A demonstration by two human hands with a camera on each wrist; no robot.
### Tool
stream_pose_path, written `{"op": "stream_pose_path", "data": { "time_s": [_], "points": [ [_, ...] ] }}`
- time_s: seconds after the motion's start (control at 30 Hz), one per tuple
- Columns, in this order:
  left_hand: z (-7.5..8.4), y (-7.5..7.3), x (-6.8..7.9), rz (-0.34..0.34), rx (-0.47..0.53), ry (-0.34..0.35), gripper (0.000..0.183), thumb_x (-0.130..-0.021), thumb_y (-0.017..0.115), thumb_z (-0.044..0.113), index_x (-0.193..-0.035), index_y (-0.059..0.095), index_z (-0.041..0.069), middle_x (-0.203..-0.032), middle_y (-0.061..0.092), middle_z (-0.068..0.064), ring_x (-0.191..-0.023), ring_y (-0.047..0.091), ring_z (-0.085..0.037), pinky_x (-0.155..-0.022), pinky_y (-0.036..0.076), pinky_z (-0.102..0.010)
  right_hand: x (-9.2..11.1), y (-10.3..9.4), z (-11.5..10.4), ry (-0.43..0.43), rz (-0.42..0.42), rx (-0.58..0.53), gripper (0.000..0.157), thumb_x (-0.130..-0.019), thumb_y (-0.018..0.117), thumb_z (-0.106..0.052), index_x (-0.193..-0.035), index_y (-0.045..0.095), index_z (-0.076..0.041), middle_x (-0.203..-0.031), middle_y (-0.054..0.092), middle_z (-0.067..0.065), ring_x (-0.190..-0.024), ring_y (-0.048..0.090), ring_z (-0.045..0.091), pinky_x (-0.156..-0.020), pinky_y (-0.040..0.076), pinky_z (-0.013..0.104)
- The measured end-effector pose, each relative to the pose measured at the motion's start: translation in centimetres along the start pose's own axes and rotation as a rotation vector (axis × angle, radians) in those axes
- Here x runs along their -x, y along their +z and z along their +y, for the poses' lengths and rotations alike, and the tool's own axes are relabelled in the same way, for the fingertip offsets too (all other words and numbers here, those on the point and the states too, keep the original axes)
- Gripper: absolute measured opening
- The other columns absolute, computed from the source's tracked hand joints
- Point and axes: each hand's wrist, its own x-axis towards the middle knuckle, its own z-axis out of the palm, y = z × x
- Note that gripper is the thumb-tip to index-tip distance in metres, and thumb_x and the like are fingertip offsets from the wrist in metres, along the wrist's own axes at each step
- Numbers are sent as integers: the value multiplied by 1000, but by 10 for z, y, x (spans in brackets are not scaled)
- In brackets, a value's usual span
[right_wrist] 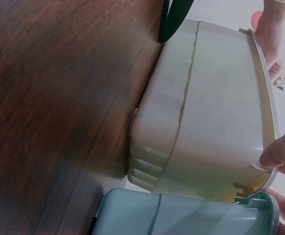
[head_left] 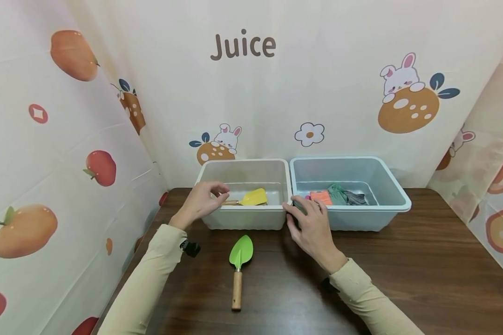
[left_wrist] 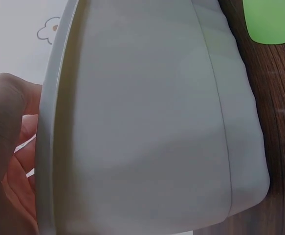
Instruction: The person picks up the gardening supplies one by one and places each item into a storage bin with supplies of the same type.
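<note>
My left hand (head_left: 205,197) reaches over the front left of a white bin (head_left: 251,219), its fingers loosely bent. They are above the wooden handle of a yellow garden shovel (head_left: 254,197) lying in that bin, with no hold on it visible. At the front corner where the bins meet, my right hand (head_left: 312,228) grips the white bin's rim, thumb (right_wrist: 273,154) on its outer wall and fingers over the edge. Other fingers of this hand reach over the corner of the light blue bin (head_left: 356,218). A green hand trowel (head_left: 241,251) lies on the table, blade toward the white bin.
Inside the blue bin lie an orange cloth (head_left: 321,197), a green cloth (head_left: 337,193) and a grey striped cloth (head_left: 355,198). Both bins stand side by side at the back of the dark wooden table (head_left: 436,260). Printed curtains (head_left: 339,93) hang behind and beside it.
</note>
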Motion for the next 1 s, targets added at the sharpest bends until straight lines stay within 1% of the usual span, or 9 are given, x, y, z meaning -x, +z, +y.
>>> {"op": "stream_pose_path", "data": {
  "time_s": [0.2,0.37,0.67,0.8,1.0],
  "points": [
    [3,-4,4,21,-21,10,20,-101,71,25,-115,80,13,-107,80,-3,-96,72,-21,-81,57,-40,-1,-1,0,6,-6,-5,30,-88,82,-9,-118,81,-13,-126,71,17,-110,68,40,-105,43,66],
    [3,-6,9,45,-26,11,19,-102,71,25,-115,79,13,-105,81,-3,-95,72,-20,-79,55,-37,-2,0,-1,11,-18,-8,29,-91,79,-11,-119,80,-14,-128,71,16,-111,67,39,-107,41,64],
    [5,-12,16,134,-34,80,16,-100,72,20,-111,80,12,-97,81,-3,-88,70,-18,-73,57,-33,-4,1,0,4,-10,-3,30,-89,80,-11,-118,80,-14,-128,70,16,-110,67,39,-107,41,63],
    [5,-11,19,141,-30,87,15,-100,73,19,-111,80,12,-96,81,-3,-87,70,-17,-72,57,-32,-2,1,0,5,-5,-1,30,-89,80,-10,-118,80,-14,-127,70,16,-109,67,39,-106,41,64],
    [9,-7,26,118,-6,85,15,-100,73,18,-112,80,13,-98,80,-2,-87,69,-16,-73,58,-31,1,1,-1,12,-12,5,30,-89,80,-10,-118,80,-14,-127,71,16,-109,67,39,-105,42,63]
  ]
}}
